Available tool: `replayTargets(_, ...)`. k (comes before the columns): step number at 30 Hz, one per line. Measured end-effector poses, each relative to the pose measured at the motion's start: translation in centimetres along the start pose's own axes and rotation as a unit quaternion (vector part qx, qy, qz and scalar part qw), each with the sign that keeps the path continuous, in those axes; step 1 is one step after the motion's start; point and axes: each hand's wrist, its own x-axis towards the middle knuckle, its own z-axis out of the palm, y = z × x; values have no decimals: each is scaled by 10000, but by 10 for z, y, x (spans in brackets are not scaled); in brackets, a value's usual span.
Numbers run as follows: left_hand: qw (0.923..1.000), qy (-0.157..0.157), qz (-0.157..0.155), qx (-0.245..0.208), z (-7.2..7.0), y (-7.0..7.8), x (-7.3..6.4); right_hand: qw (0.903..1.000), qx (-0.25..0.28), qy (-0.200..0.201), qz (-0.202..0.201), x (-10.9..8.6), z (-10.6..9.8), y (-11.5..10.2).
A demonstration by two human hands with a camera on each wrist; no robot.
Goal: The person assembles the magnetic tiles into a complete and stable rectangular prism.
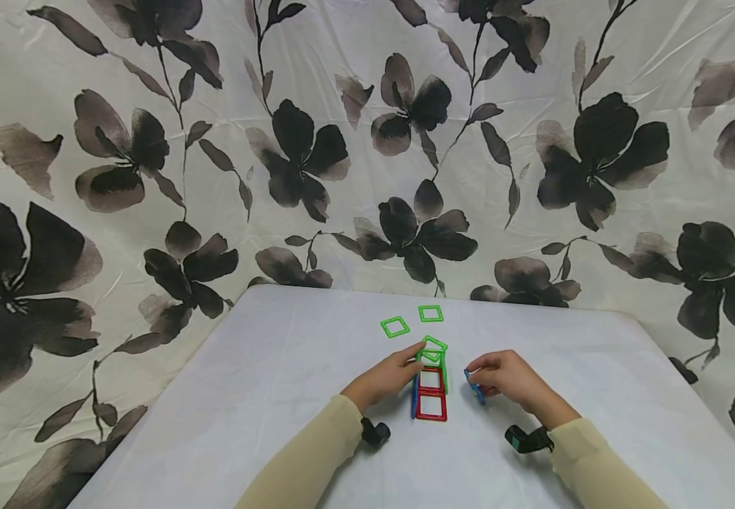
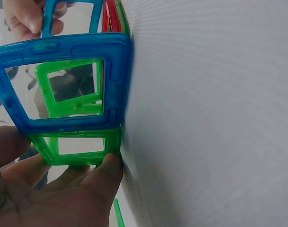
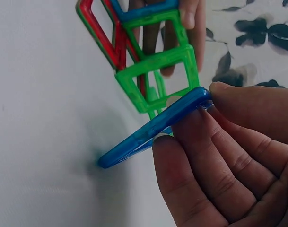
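Observation:
My left hand (image 1: 385, 378) grips the far left end of a small structure of square, see-through magnetic tiles. In the left wrist view its fingers (image 2: 103, 182) hold a green tile (image 2: 82, 159), beside a standing blue tile (image 2: 117, 80). Two red tiles (image 1: 431, 418) lie in line along the structure's near part, and a green tile (image 1: 445, 375) stands along its right side. Just right of it, my right hand (image 1: 513, 378) pinches another blue tile (image 3: 148, 131) between thumb and fingers. That tile is tilted, its lower edge close over the table.
Two loose green tiles, one turned at an angle (image 1: 390, 319) and one straighter (image 1: 432, 320), lie beyond the structure. A white cloth covers the table (image 1: 278, 339). Behind it hangs a floral-print sheet (image 1: 354, 162). Each wrist wears a small black camera.

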Motion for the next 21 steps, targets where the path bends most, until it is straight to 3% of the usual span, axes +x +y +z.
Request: replayTargets(21,9998,83,49,188,1,1,-1,9928,1054,-540,-198,-2,13,5)
